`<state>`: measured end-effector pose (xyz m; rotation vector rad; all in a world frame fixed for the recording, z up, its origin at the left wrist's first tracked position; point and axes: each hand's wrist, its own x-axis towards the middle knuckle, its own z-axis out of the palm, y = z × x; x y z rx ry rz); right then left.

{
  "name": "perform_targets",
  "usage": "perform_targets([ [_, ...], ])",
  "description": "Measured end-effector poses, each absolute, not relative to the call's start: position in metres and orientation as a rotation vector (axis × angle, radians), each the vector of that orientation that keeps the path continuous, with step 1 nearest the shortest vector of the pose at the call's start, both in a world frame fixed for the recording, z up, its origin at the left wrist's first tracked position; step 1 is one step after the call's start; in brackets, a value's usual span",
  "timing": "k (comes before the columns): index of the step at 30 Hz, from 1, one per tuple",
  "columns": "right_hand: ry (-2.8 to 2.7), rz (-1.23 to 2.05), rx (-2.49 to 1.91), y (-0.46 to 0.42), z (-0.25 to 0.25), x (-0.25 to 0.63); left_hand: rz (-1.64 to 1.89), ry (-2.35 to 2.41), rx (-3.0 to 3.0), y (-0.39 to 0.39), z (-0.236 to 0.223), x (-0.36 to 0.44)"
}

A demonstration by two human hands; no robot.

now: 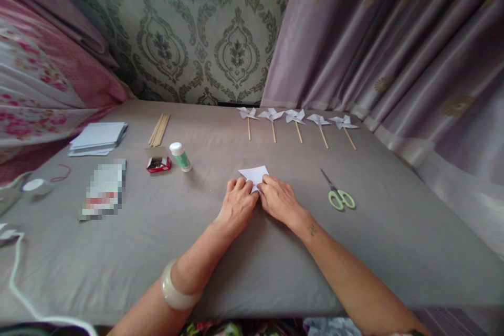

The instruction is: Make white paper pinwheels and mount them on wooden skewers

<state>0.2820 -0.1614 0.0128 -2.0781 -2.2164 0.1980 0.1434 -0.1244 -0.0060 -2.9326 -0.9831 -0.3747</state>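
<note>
A small white sheet of paper (254, 173) lies on the grey cloth in front of me, its near part covered by my fingers. My left hand (238, 202) presses on its near left side with the fingers curled. From the right, my right hand (281, 199) pinches the paper's near edge. The fingertips of both hands almost meet there, and the edge beneath them is partly hidden. Green-handled scissors (340, 198) lie to the right of my right hand, blades pointing away.
Several paper pinwheels (295, 116) on sticks lie in a row at the back right. At the left are a glue bottle (180, 157), a red box (158, 164) of small metal pieces, wooden sticks (159, 130), a paper stack (98, 137), a blurred packet (104, 189) and a white cable (18, 273).
</note>
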Motion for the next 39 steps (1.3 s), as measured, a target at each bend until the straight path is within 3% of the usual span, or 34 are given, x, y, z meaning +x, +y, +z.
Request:
perform_targets([
  [28,-2.335,0.403,-2.163,-0.132,0.038,0.287,-0.37,-1.048,-2.939,-0.125,-0.007,0.143],
  [39,-1.876,0.507,-1.823,-0.136,0.01,0.323,-0.399,-1.328,-2.923,-0.119,0.0,0.139],
])
